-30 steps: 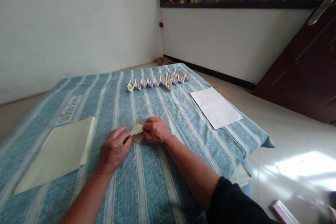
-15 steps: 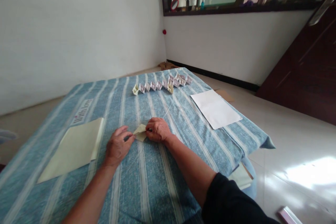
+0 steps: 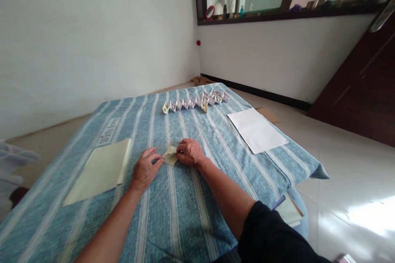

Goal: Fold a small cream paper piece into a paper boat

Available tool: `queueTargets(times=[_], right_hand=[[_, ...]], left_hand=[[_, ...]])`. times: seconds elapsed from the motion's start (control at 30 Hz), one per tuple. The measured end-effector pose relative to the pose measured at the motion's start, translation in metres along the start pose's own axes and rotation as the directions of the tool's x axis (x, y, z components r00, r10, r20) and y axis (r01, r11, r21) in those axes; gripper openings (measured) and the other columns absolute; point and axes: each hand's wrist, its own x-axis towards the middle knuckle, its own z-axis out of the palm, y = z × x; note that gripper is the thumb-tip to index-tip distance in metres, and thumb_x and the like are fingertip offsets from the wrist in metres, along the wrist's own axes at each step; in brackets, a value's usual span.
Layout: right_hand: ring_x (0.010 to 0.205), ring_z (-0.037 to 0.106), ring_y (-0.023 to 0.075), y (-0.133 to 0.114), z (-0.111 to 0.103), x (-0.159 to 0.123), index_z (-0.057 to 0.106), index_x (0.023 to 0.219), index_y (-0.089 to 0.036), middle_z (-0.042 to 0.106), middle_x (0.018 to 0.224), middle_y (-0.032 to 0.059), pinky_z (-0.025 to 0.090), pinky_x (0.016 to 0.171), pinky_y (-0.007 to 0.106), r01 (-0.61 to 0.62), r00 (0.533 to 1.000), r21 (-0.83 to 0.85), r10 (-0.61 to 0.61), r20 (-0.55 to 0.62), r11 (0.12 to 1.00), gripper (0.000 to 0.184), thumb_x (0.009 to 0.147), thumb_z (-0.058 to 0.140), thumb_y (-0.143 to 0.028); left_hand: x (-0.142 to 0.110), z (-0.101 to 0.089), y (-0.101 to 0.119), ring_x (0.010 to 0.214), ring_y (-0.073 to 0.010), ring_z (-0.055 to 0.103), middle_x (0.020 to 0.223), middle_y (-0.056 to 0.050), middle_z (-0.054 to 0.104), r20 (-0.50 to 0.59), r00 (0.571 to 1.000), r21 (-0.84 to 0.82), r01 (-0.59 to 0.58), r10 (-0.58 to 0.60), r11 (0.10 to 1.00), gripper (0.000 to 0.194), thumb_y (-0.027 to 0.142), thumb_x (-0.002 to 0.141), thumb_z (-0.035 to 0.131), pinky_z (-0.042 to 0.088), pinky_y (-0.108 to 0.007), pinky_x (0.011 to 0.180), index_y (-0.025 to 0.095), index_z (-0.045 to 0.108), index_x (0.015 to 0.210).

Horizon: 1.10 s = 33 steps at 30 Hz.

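A small folded piece of pale yellow paper lies on the blue striped cloth between my hands. My left hand pinches its left edge with closed fingers. My right hand is curled closed on its right edge. A thin thread runs from my right hand toward a row of several small folded paper pieces at the far side of the cloth.
A stack of pale yellow sheets lies to the left, a white sheet to the right near the cloth's edge. Beyond are a white wall, a window ledge with small items, a dark wooden door and tiled floor.
The view has tilted up and shifted, so hands and paper sit lower right in the picture. Both hands keep hold of the folded paper with only small finger movements.
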Motion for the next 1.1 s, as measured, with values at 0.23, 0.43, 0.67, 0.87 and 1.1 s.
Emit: queueTargets(times=[0.23,0.43,0.67,0.87,1.1], right_hand=[[0.094,0.061,0.0193,-0.002,0.004,-0.004,0.074,0.082,-0.021,0.069,0.096,0.0038,0.044,0.088,0.030,0.019,0.999,0.057,-0.017,-0.032,0.998,0.008,0.080,0.066,-0.020],[0.094,0.062,0.0201,-0.001,0.010,-0.008,0.074,0.081,-0.021,0.069,0.098,0.0048,0.044,0.088,0.032,0.026,0.998,0.102,-0.020,-0.060,0.994,0.007,0.078,0.068,-0.017],[0.096,0.062,0.0206,0.001,0.011,-0.010,0.073,0.077,-0.022,0.068,0.101,0.0047,0.044,0.088,0.034,0.027,0.998,0.136,-0.019,-0.056,0.990,0.008,0.078,0.068,-0.015],[0.095,0.063,0.0198,0.010,0.000,-0.007,0.073,0.079,-0.021,0.068,0.105,0.0051,0.044,0.087,0.035,0.110,0.993,0.183,-0.118,0.031,0.977,0.006,0.082,0.068,-0.022],[0.091,0.061,0.0194,0.005,-0.006,-0.007,0.070,0.074,-0.021,0.068,0.101,0.0033,0.044,0.083,0.037,0.118,0.991,0.150,-0.125,0.040,0.982,0.015,0.087,0.063,-0.020]], left_hand=[[-0.008,-0.002,0.000,0.110,-0.0290,0.063,0.120,-0.012,0.063,0.038,0.999,-0.021,0.004,-0.003,1.000,0.025,0.040,0.078,0.053,0.050,-0.042,0.097,0.021,0.066,0.069],[-0.013,-0.008,0.003,0.113,-0.0271,0.062,0.124,-0.012,0.062,0.082,0.996,-0.041,-0.016,0.019,0.999,0.018,0.029,0.080,0.055,0.049,-0.041,0.099,0.020,0.067,0.069],[-0.015,-0.015,0.007,0.118,-0.0260,0.060,0.128,-0.011,0.061,0.121,0.992,-0.065,-0.034,0.041,0.997,0.015,0.020,0.081,0.054,0.048,-0.040,0.101,0.020,0.064,0.069],[-0.015,-0.017,0.008,0.122,-0.0275,0.057,0.131,-0.014,0.059,0.163,0.985,-0.067,-0.047,0.057,0.997,0.017,0.017,0.083,0.051,0.048,-0.041,0.101,0.019,0.061,0.070],[-0.018,-0.018,0.008,0.120,-0.0271,0.058,0.132,-0.015,0.059,0.144,0.985,-0.060,-0.089,0.097,0.994,0.018,0.017,0.087,0.047,0.051,-0.042,0.097,0.020,0.057,0.072]])
